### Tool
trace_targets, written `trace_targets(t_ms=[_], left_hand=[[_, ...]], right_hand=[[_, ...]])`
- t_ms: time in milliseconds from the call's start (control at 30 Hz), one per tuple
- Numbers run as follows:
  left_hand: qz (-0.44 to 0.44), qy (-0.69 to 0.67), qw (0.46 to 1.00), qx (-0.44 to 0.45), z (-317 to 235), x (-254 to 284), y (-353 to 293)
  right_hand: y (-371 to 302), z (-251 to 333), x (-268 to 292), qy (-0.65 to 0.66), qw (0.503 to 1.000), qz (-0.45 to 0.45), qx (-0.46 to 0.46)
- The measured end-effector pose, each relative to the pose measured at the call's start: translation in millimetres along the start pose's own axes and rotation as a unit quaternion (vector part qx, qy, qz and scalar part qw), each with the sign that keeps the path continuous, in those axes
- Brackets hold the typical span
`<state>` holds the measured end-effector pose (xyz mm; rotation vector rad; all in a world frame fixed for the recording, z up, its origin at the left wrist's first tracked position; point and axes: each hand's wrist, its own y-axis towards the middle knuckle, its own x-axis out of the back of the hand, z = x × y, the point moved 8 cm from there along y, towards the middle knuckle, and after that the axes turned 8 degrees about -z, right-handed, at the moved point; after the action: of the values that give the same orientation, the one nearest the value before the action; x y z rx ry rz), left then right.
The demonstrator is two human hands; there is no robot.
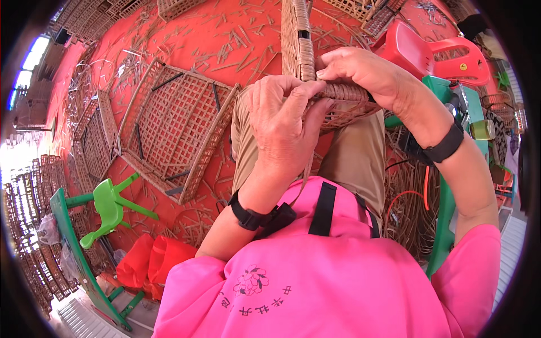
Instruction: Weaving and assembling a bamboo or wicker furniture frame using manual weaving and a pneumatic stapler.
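One basket [297, 50] above your legs [355, 155], long wrapped side running away from them. Your left hand [282, 118] pinches its corner, finger to thumb; your right hand [369, 73] equally close, fingertip grip unclear.

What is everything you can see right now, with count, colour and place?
Wicker piece with wrapped rim: 1, brown, in both hands, top centre
Open-lattice wicker tray: 1, brown, left of centre
Smaller wicker frame: 1, brown, beside the tray
Stacked wicker panels: many, brown, left edge
Loose strips: many, tan, scattered across floor
Floor: 1, red, background
Plastic chair: 1, red, upper right
Plastic item, kind unclear: 1, bright green, left
Crumpled material: count unclear, red, lower left
Wristbands: 2, black, one per wrist
Trousers: 1 pair, khaki, centre
Shirt: 1, pink, bottom
Left hand: 1, bare, centre
Right hand: 1, bare, upper centre-right
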<state>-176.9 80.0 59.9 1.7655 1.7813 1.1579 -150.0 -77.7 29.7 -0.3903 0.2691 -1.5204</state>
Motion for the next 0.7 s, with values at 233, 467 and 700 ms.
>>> trace_targets(t_ms=[233, 467, 700], left_hand=[[0.047, -0.034, 0.998, -0.032, -1, -2, 7], [-0.012, -0.086, 0.995, 0.052, 22, 9, -5], [-0.006, -0.16, 0.985, 0.068, 26, 1, 1]], right_hand=[[-2, -5, -7, -0.003, 0.998, 0.054, -0.022], [-20, 14, 7, -0.312, 0.941, -0.096, 0.084], [-42, 18, -2, -0.25, 0.946, -0.111, 0.174]])
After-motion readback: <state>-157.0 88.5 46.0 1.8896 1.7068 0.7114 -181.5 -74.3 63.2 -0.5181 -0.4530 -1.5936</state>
